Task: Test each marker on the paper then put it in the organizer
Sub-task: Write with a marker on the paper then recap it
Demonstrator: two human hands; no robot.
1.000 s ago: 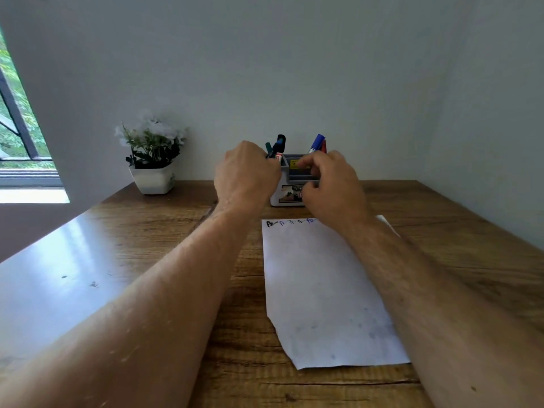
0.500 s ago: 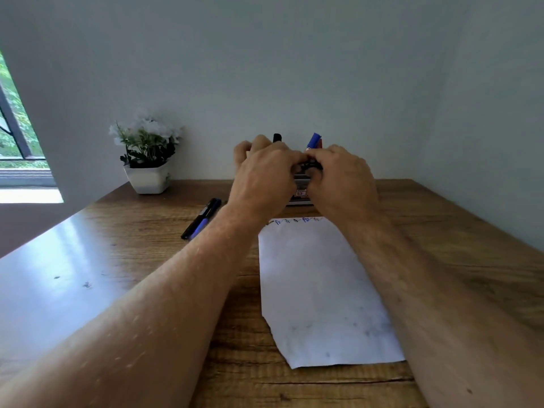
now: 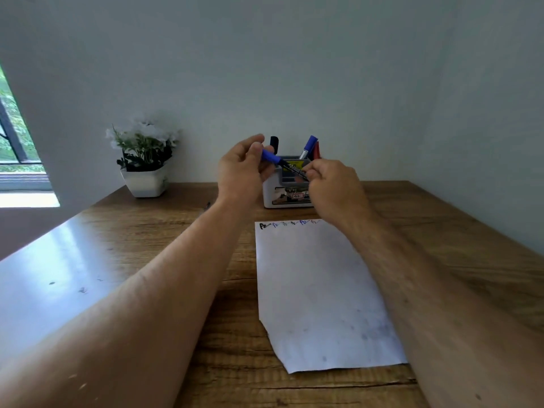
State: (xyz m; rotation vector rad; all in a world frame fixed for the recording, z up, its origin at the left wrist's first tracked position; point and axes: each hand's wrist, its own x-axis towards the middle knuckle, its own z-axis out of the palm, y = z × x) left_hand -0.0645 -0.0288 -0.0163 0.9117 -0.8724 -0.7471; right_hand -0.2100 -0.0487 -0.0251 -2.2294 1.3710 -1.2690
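Both hands hold one blue-capped marker (image 3: 283,163) in the air in front of the organizer (image 3: 268,192). My left hand (image 3: 243,169) pinches its blue cap end. My right hand (image 3: 334,184) grips its dark barrel. The white organizer stands at the back of the wooden desk and holds a black marker (image 3: 274,141), a blue marker (image 3: 309,145) and a red marker (image 3: 316,150), all upright. The white paper (image 3: 318,293) lies on the desk below my hands, with a row of small ink marks (image 3: 290,224) along its far edge.
A white pot with white flowers (image 3: 145,160) stands at the back left of the desk (image 3: 164,231). A dark pen tip (image 3: 207,205) peeks out beside my left wrist. A window (image 3: 14,148) is at the far left, walls behind and to the right.
My hands have drawn apart slightly and lifted, so the blue-capped marker between them now shows. The two pens left of my arm are now mostly hidden.
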